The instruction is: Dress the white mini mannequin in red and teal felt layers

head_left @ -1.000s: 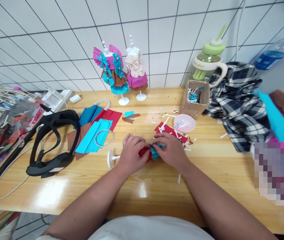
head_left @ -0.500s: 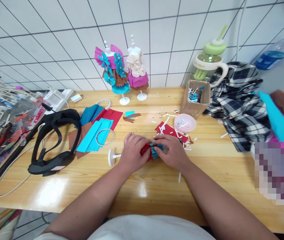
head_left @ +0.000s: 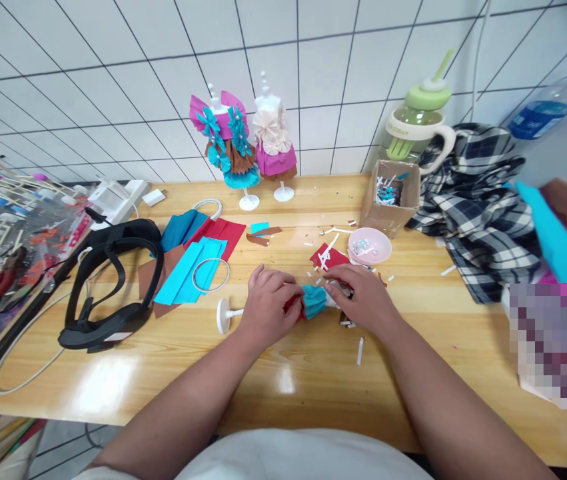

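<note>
Paper dress [head_left: 313, 300]: pleated teal skirt; red underneath; lying sideways

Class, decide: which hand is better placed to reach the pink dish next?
Right, probably. The right hand lies just in front of the pink dish; the left hand holds the folded paper piece, farther away.

A small white doll stand [head_left: 223, 315] lies on its side. Its round foot and thin rod stick out to the left of the left hand [head_left: 266, 308], which is closed around its middle. Red paper [head_left: 290, 307] peeks out from under that hand's fingers. Just right of the grip, a pleated teal paper skirt [head_left: 314, 300] fans out, and its far end meets the fingertips of the right hand [head_left: 363, 303].
</note>
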Action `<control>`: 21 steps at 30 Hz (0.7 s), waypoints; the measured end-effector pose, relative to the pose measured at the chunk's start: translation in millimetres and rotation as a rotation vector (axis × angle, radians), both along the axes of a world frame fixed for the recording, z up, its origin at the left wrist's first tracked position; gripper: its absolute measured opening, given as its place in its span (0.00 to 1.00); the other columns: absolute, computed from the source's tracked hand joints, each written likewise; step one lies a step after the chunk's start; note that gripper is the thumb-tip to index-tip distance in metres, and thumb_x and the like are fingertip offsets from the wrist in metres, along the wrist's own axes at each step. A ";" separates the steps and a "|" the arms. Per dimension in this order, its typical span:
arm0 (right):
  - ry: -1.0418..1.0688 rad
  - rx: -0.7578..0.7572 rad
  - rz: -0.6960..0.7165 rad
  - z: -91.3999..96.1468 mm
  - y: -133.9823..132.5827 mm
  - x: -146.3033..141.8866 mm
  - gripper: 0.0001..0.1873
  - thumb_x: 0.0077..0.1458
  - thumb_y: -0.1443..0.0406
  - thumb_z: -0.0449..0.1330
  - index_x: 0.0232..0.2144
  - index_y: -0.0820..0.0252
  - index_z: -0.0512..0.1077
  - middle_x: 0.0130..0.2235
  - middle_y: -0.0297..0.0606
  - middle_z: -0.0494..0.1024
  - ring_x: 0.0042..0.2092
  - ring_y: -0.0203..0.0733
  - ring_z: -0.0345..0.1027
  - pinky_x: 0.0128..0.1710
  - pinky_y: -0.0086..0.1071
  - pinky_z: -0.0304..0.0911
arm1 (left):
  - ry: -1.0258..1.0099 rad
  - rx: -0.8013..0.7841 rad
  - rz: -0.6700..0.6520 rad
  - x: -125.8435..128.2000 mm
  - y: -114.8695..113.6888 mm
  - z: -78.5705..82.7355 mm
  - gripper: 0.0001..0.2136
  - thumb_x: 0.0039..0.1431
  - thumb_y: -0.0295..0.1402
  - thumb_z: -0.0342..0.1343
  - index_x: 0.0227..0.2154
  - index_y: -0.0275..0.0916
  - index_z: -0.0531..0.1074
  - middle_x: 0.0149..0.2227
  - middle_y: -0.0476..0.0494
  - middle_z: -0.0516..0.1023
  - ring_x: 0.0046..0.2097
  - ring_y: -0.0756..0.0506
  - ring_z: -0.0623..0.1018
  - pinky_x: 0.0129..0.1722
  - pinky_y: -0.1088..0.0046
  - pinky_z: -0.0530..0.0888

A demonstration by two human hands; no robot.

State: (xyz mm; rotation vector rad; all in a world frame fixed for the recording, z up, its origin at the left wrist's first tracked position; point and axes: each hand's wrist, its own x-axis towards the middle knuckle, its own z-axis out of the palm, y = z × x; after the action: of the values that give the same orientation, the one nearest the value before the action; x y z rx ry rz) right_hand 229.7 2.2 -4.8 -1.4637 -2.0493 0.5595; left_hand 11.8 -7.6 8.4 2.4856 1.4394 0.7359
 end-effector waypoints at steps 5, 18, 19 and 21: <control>-0.062 -0.125 0.141 3.0 1.5 22.3 0.23 0.52 0.55 0.63 0.50 0.51 0.72 0.49 0.39 0.76 0.49 0.49 0.68 0.48 0.44 0.62 | 0.006 -0.019 0.018 -1.9 0.3 -0.2 0.07 0.58 0.30 0.54 0.34 0.45 0.77 0.38 0.47 0.78 0.45 0.44 0.73 0.60 0.51 0.55; -0.111 -0.003 0.144 9.5 -4.2 18.9 0.22 0.45 0.68 0.64 0.46 0.51 0.71 0.49 0.38 0.76 0.52 0.52 0.64 0.52 0.50 0.53 | 0.292 -0.335 -0.005 -63.7 3.4 35.7 0.24 0.56 0.45 0.56 0.54 0.43 0.69 0.50 0.38 0.76 0.51 0.35 0.74 0.52 0.56 0.66; -0.097 0.036 0.140 12.9 -4.5 17.8 0.22 0.47 0.69 0.62 0.46 0.51 0.70 0.49 0.38 0.76 0.51 0.50 0.65 0.53 0.49 0.52 | 0.294 -0.384 -0.046 -69.5 1.3 38.0 0.20 0.58 0.43 0.55 0.52 0.43 0.71 0.49 0.39 0.78 0.49 0.37 0.76 0.50 0.59 0.68; -0.069 0.138 0.136 22.4 -4.5 15.6 0.22 0.50 0.70 0.60 0.49 0.52 0.68 0.51 0.38 0.75 0.53 0.49 0.65 0.54 0.49 0.51 | 0.209 -0.439 -0.102 -75.7 -3.8 42.0 0.15 0.61 0.39 0.50 0.47 0.44 0.74 0.45 0.41 0.79 0.45 0.41 0.77 0.44 0.67 0.70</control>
State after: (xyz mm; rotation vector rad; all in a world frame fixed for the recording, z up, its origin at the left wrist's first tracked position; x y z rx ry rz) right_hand 245.3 -2.2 17.6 -1.2878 -2.2071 0.4162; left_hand -63.8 -11.4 50.4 2.3125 1.3462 0.1208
